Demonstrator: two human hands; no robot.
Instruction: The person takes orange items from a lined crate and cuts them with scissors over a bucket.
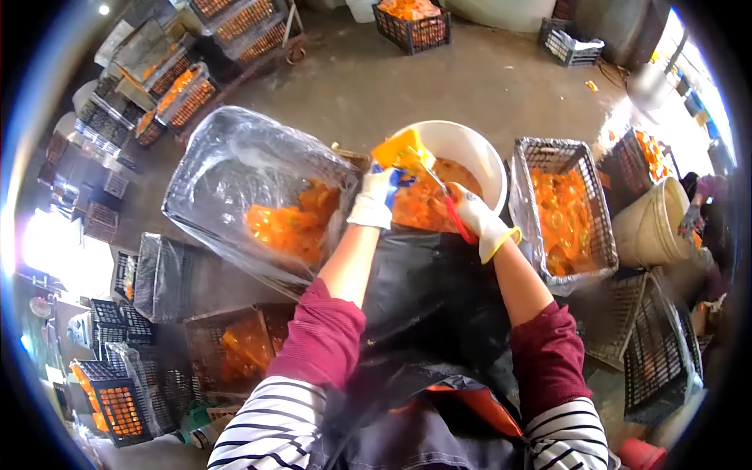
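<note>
My left hand (374, 197), in a white glove with blue on the fingers, grips an orange-yellow piece of what looks like pumpkin (401, 149). A red-handled tool (460, 221) is held in my gloved right hand (478, 213); its thin metal end points up toward the piece, and its exact kind is unclear. Both hands are over a white tub (493, 160) with wet orange pulp (419, 205) inside. To the left, a crate lined with clear plastic (223, 153) contains shiny orange pieces (294, 223). On the right, another crate (599, 211) is filled with orange pieces (560, 215).
A beige bucket (646, 223) stands beyond the right crate, near another person's gloved hand (691, 223). Black crates (658, 352) lean at lower right. Stacked crates (243, 31) stand at upper left. A crate of orange pieces (411, 31) rests on the wet floor (345, 86).
</note>
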